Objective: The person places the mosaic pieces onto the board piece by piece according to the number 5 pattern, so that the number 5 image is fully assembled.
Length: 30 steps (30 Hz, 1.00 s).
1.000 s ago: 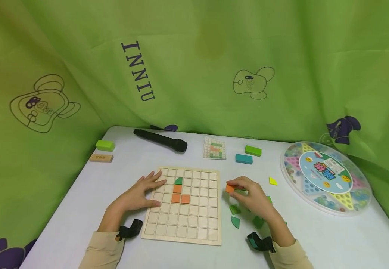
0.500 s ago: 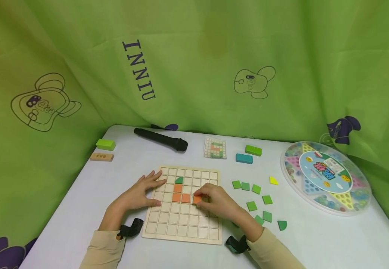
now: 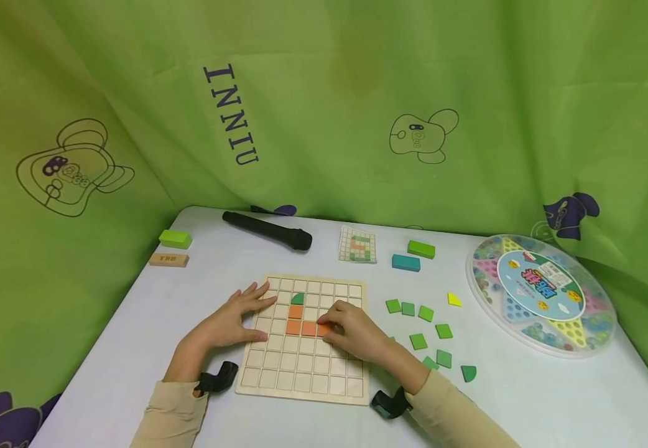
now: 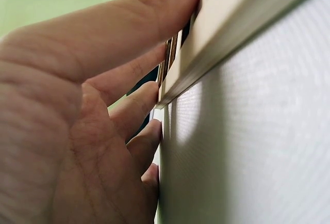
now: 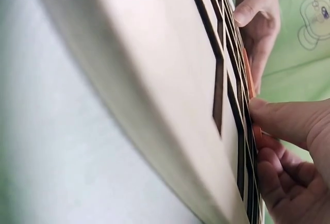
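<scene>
A pale wooden grid board (image 3: 277, 377) lies on the white table. My left hand (image 3: 229, 320) rests at its left edge, fingers spread over the frame; the left wrist view shows the thumb (image 4: 129, 28) against the rim. With thumb and fingers, my right hand (image 3: 357, 333) pinches an orange square tile (image 3: 322, 329) at a board cell, partly hidden by the fingertips. This tile stands at the right end of a row with two other orange tiles (image 3: 301, 327). Above the row's left end sit one more orange tile (image 3: 296, 311) and a green quarter-round tile (image 3: 298, 299).
Several green square tiles (image 3: 418, 341), a green quarter-round (image 3: 468, 373) and a yellow one (image 3: 454, 300) lie right of the board. Behind are a pattern card (image 3: 357, 245), a microphone (image 3: 268, 231) and coloured blocks (image 3: 406, 262). A round marble game box (image 3: 542, 295) stands far right.
My right hand has carried the orange tile left from beside the board onto the grid, then slid it against the orange row. My left hand has stayed put.
</scene>
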{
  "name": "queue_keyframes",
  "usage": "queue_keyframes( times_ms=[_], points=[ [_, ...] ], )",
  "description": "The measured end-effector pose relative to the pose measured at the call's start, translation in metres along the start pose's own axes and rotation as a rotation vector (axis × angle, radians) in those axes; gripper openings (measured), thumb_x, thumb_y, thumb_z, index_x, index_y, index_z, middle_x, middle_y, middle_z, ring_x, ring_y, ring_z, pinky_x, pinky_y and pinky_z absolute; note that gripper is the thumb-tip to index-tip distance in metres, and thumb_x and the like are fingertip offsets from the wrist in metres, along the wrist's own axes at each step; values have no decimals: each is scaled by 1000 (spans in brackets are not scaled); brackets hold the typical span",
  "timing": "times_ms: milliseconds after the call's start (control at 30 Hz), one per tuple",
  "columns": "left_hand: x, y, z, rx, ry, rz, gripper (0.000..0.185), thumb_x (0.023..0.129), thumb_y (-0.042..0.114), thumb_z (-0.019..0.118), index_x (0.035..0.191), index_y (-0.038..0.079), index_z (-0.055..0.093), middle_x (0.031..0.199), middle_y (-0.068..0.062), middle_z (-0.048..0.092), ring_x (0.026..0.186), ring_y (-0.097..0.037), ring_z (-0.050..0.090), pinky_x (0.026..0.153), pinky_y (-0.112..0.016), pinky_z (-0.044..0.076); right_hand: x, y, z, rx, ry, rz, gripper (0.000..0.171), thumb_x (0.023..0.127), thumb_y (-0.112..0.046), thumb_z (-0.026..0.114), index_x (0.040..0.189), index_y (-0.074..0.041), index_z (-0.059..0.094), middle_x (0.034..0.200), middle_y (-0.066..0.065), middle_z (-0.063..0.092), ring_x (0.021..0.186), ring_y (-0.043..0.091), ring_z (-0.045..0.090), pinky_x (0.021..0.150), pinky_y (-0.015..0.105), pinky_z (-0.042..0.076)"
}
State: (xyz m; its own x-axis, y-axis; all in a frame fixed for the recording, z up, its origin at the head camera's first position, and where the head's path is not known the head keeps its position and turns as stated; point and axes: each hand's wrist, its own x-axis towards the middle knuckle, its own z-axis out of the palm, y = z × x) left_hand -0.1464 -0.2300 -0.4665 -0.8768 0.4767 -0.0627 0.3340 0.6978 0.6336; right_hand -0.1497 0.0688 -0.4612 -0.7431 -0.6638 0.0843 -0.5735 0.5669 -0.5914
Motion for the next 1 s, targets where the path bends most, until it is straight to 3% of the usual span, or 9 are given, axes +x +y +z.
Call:
queue_keyframes(
  times_ms=[233, 500, 767, 1000],
  points=[
    [-1, 0, -2, 5, 21, 12, 77, 74, 36, 79, 139, 9, 48, 155, -17, 24, 144, -42, 13, 115, -61, 6, -1, 4, -1, 36, 21, -18, 31, 86, -19, 70, 115, -10, 68, 107, -1, 61, 92, 11, 56, 78, 24, 50],
    [-2, 1, 0, -7, 8, 12, 77, 74, 36, 78, 140, 10, 48, 155, -16, 24, 144, -41, 12, 115, -62, 6, -28, 21, -20, 157, 186, 98, 39, 85, -15, 71, 123, -8, 63, 117, 1, 63, 105, 20, 61, 87, 39, 53],
    [-1, 0, 3, -1, 10, 3, 78, 74, 39, 78, 140, 11, 48, 156, -15, 23, 144, -41, 11, 115, -62, 6, -56, 60, -51, 78, 320, 297, 42, 82, -11, 73, 122, -7, 63, 120, 9, 63, 105, 27, 61, 88, 45, 52],
    [0, 0, 2, 1, 2, -9, 79, 74, 41, 77, 140, 11, 47, 156, -14, 23, 145, -41, 10, 115, -61, 5, -61, 81, -54, 6, 294, 343, 34, 83, -4, 69, 117, -2, 64, 118, 16, 60, 113, 36, 57, 95, 51, 48]
  ],
)
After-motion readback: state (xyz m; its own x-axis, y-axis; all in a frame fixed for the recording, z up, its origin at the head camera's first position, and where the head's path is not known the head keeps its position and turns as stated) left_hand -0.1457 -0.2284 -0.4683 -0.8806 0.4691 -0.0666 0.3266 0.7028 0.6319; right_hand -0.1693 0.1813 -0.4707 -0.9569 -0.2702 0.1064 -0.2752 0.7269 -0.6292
